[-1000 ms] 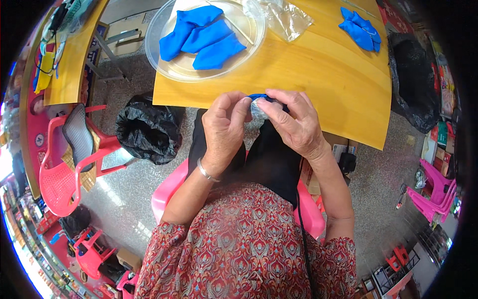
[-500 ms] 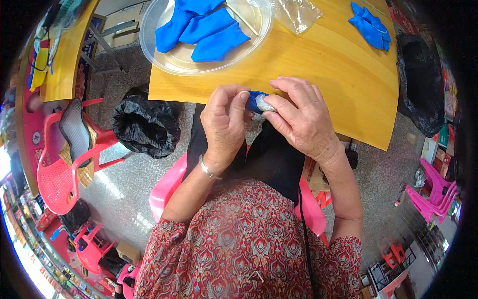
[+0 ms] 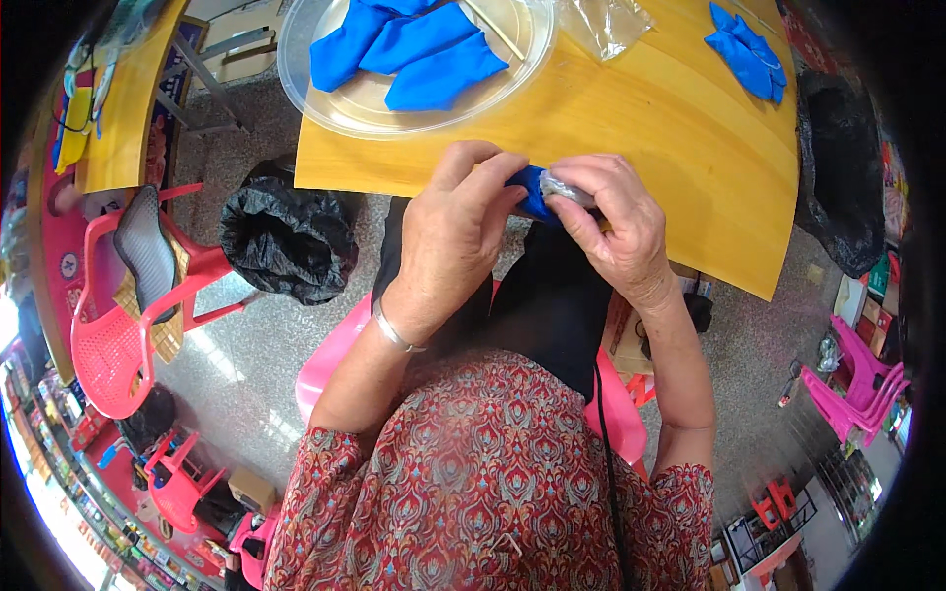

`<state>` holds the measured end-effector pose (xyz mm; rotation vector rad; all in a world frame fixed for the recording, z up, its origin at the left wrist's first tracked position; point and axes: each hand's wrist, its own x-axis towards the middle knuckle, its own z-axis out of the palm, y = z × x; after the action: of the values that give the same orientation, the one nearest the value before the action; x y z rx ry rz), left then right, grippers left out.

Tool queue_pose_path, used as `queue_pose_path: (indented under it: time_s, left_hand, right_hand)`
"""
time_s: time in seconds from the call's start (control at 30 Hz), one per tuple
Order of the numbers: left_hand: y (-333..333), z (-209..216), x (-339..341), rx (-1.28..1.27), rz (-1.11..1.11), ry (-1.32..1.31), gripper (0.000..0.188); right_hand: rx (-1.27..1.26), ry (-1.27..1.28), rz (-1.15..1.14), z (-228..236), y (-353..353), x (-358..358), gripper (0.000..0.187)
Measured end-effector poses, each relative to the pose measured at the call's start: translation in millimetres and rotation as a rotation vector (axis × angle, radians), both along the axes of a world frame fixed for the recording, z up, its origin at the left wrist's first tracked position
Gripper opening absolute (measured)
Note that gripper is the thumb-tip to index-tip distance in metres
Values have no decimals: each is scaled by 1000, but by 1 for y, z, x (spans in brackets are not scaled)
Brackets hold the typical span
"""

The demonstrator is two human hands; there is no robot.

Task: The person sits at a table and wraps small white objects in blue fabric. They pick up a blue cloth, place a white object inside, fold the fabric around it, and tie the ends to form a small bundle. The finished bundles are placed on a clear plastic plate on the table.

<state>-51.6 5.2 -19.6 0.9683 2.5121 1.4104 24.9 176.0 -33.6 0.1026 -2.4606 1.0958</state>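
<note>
Just off the near edge of the yellow table, my two hands work together on a small blue fabric piece [image 3: 533, 191]. My left hand [image 3: 455, 225], with a silver bangle at its wrist, pinches the piece's left end between thumb and fingers. A shiny whitish-grey wad [image 3: 567, 189], perhaps wrapped in clear plastic, sits at the piece's right end. My right hand [image 3: 623, 219] grips that wad between thumb and fingertips, and part of it is hidden there. Several similar blue fabric pieces [image 3: 445, 75] lie in a clear round plastic tray beyond my left hand.
The clear tray [image 3: 345, 126] rests on the yellow table [image 3: 650, 128] with a thin stick [image 3: 496, 32] in it. Past my right hand lie a clear plastic bag [image 3: 603, 28] and another blue bundle [image 3: 749, 57]. Black bin bags [image 3: 286, 241] and a red chair [image 3: 113, 360] stand nearby.
My left hand has rolled so its back faces up more, fingers now over the blue piece's left end. The whitish-grey wad and right hand have shifted slightly right.
</note>
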Motion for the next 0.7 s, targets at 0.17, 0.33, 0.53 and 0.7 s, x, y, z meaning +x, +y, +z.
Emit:
queue_pose_path:
  time_s: [0.17,0.33,0.53,0.7]
  left_hand:
    - [1,-4,-6,-15,-59,144,12]
    - [4,-16,-3,128,46,98,14]
    - [3,-23,3,218,79,111,18]
    - [2,-26,6,245,68,144,20]
  right_hand:
    - [60,63,66,-3,4,-1,24]
    - [93,30,133,8,5,-1,24]
    - [79,-37,128,9,6,-1,22]
    - [120,-53,91,10,1,-1,22]
